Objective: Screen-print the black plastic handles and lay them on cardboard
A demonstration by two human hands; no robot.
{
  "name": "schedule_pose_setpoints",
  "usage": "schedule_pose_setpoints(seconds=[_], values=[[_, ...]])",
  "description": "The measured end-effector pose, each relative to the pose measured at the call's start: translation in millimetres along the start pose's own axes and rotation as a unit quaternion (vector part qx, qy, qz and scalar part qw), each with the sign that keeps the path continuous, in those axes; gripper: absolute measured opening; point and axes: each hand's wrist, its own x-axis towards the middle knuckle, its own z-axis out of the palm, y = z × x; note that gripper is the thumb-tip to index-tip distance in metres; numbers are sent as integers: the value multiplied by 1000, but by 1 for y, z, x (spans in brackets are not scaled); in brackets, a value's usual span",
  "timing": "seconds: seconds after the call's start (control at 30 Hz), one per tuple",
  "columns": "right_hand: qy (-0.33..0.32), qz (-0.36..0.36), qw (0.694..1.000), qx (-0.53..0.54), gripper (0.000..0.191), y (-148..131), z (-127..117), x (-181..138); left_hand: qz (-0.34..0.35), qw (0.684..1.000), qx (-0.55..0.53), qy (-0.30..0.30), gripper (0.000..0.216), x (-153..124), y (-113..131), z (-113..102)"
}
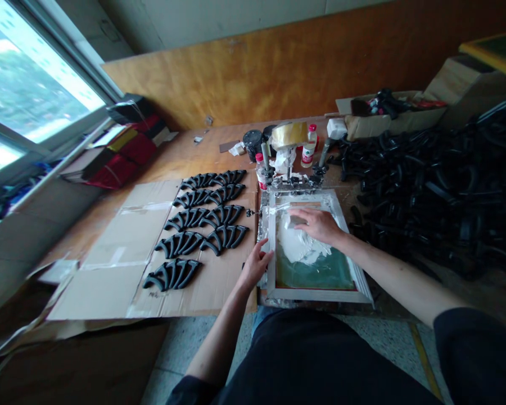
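A silkscreen frame [320, 295] with a pale metal border and green mesh lies in front of me. White ink [306, 251] is spread thickly over the mesh's upper and middle part. Over the ink, my right hand [320, 226] is closed on a small greyish squeegee [296, 220], partly hidden by the fingers. My left hand [256, 266] is at the frame's left edge, its thumb and fingers apart with nothing visible in them; whether it touches the frame is unclear. At the frame's far end stands a hinge clamp [295, 183] smeared with white.
Several rows of curved black parts [179, 243] lie on cardboard [105, 247] to the left. A large heap of black parts [430, 191] covers the right side. Behind the clamp stand red-capped bottles [307, 151] and a dark tub [252, 144]. An open carton [396, 125] sits back right.
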Motion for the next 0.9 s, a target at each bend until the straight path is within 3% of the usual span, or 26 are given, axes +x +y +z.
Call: schedule_pose_setpoints(seconds=[0.07,0.13,0.2,0.27,0.37,0.47,0.53,0.57,0.67,0.73,0.83,0.9], values=[[45,58,997,1,51,20,-20,23,10,999,-41,-3,75,-8,23,-5],[95,138,986,20,46,53,-42,30,19,995,-100,6,69,-13,49,-9],[162,233,958,40,38,88,-59,19,40,986,-159,13,68,-12,78,-10],[185,303,934,46,35,113,-61,-3,92,975,-198,33,68,-6,109,-9],[115,307,943,57,30,109,-29,-38,169,962,-211,48,64,8,149,-8],[5,194,981,6,27,67,21,-60,185,956,-225,43,63,15,163,0],[-50,150,985,-62,21,33,45,-64,157,954,-246,71,60,11,148,13],[-61,158,982,-84,17,18,52,-64,109,960,-252,62,60,6,134,22],[-37,195,978,-70,11,-24,59,-64,-112,963,-238,-60,65,-15,78,55],[-25,130,991,-2,11,-42,56,-66,-179,948,-248,-87,64,-28,44,69],[-44,10,994,100,13,-30,40,-74,-160,962,-220,3,59,-35,12,52],[-24,41,996,73,29,11,21,-86,-128,980,-125,84,59,-33,-2,16]])
